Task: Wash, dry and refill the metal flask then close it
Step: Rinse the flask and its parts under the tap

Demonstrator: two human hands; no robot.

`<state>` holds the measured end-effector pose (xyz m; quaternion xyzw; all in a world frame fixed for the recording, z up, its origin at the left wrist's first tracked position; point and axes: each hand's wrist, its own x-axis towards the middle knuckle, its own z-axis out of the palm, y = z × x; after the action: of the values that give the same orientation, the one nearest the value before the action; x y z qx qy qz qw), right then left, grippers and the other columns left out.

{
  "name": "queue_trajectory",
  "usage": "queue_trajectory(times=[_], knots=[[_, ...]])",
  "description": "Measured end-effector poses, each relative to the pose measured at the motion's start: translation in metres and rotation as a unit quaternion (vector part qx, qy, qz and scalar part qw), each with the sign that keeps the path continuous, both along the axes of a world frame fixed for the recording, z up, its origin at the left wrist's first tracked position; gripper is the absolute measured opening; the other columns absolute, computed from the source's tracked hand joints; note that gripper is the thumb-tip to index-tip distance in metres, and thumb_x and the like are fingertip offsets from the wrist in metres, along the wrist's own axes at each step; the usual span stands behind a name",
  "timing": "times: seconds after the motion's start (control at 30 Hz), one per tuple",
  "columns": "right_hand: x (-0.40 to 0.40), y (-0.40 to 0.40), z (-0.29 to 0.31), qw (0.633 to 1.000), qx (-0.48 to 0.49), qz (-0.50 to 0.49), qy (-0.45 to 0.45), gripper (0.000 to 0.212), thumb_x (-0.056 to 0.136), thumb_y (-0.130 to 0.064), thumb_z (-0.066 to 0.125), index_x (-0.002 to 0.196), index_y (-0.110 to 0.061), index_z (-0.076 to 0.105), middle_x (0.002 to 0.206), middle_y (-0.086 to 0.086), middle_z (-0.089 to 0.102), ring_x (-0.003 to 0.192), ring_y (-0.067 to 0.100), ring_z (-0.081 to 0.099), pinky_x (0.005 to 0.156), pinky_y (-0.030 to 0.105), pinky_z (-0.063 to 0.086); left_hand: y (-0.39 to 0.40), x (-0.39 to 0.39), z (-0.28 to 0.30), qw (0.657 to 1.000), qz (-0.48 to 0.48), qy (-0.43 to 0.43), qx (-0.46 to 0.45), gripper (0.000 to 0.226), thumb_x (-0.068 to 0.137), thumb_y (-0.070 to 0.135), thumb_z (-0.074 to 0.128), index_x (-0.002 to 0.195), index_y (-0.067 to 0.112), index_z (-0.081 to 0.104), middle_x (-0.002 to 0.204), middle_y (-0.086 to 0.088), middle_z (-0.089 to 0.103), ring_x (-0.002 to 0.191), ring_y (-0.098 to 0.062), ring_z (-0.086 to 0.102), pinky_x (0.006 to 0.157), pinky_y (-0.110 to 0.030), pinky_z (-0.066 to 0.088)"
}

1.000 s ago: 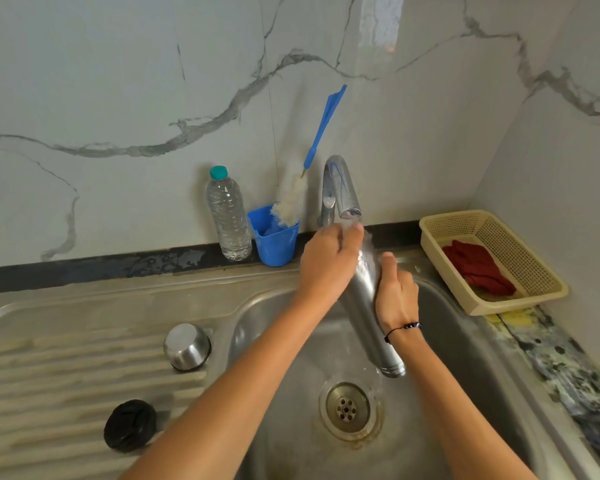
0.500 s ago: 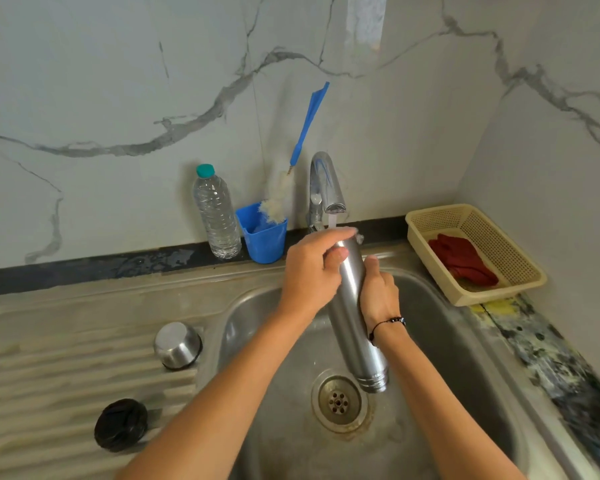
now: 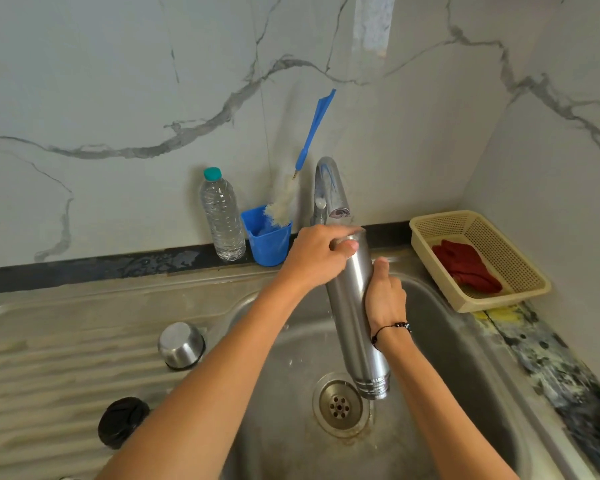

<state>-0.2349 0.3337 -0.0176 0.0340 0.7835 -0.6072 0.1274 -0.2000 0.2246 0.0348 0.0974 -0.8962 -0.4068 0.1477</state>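
Note:
The metal flask [image 3: 352, 317] is held upside down over the sink basin [image 3: 440, 344], its threaded mouth just above the drain [image 3: 340, 405]. My left hand [image 3: 317, 259] curls round the flask's upper end, right under the tap spout [image 3: 331, 192]. My right hand [image 3: 385, 297] grips the flask's middle from the right. Water trickles from the mouth toward the drain. On the draining board lie the steel cup lid [image 3: 181, 344] and the black stopper [image 3: 122, 420].
Against the marble wall stand a plastic water bottle [image 3: 222, 216] and a blue cup [image 3: 267, 240] holding a bottle brush [image 3: 305, 157]. A beige basket [image 3: 520, 275] with a red cloth [image 3: 465, 265] sits at the right corner.
The flask has tilted nearer to upright, mouth down, and its lower end has moved over the drain. My left hand has slid up over the flask's top end.

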Motion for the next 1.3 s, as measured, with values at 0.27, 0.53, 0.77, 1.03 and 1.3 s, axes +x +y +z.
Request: queue_trajectory(times=[0.27, 0.53, 0.77, 1.03, 1.3], knots=[[0.000, -0.017, -0.012, 0.993, -0.037, 0.049, -0.100, 0.089, 0.076, -0.075, 0.020, 0.128, -0.010, 0.051, 0.127, 0.014, 0.056, 0.114, 0.032, 0.053, 0.101, 0.048, 0.040, 0.002, -0.001, -0.039, 0.977, 0.048, 0.208, -0.015, 0.021, 0.090, 0.010, 0.054, 0.100, 0.007, 0.072, 0.107, -0.006, 0.067, 0.100, -0.018, 0.060, 0.086, -0.021, 0.046], [-0.039, -0.013, 0.006, 0.954, -0.190, 0.019, -0.233, 0.061, 0.094, -0.062, 0.024, 0.099, -0.011, 0.057, 0.088, 0.014, 0.064, 0.081, 0.027, 0.061, 0.077, 0.039, 0.049, 0.028, 0.038, -0.080, 0.989, 0.088, -0.002, 0.116, 0.059, 0.100, 0.031, 0.044, 0.150, 0.016, 0.018, 0.155, -0.003, 0.023, 0.141, -0.013, 0.023, 0.114, -0.025, 0.021], [-0.056, -0.014, 0.015, 0.939, -0.300, 0.128, -0.110, 0.074, 0.073, -0.058, 0.061, 0.128, -0.010, 0.050, 0.116, 0.015, 0.064, 0.107, 0.028, 0.062, 0.091, 0.042, 0.050, 0.030, 0.020, -0.078, 0.987, 0.092, 0.027, 0.126, 0.061, 0.100, 0.039, 0.037, 0.152, 0.023, 0.009, 0.158, 0.001, 0.021, 0.143, -0.014, 0.022, 0.112, -0.024, 0.020], [-0.063, -0.032, 0.039, 0.946, -0.317, -0.025, -0.058, 0.050, 0.077, -0.038, 0.071, 0.116, -0.014, 0.051, 0.102, 0.007, 0.064, 0.091, 0.022, 0.064, 0.076, 0.036, 0.054, 0.050, 0.018, -0.109, 0.963, 0.173, 0.128, -0.163, 0.073, 0.095, 0.033, 0.046, 0.148, -0.001, 0.010, 0.154, -0.024, 0.021, 0.143, -0.033, 0.021, 0.116, -0.041, 0.020], [-0.064, -0.038, 0.052, 0.940, -0.324, -0.099, -0.047, 0.039, 0.072, -0.044, 0.069, 0.099, -0.019, 0.056, 0.096, 0.005, 0.066, 0.085, 0.021, 0.066, 0.068, 0.033, 0.054, 0.033, -0.012, -0.073, 0.969, 0.232, 0.068, -0.055, 0.086, 0.062, 0.009, 0.086, 0.134, -0.001, 0.040, 0.122, -0.014, 0.057, 0.114, -0.028, 0.055, 0.099, -0.035, 0.043]])
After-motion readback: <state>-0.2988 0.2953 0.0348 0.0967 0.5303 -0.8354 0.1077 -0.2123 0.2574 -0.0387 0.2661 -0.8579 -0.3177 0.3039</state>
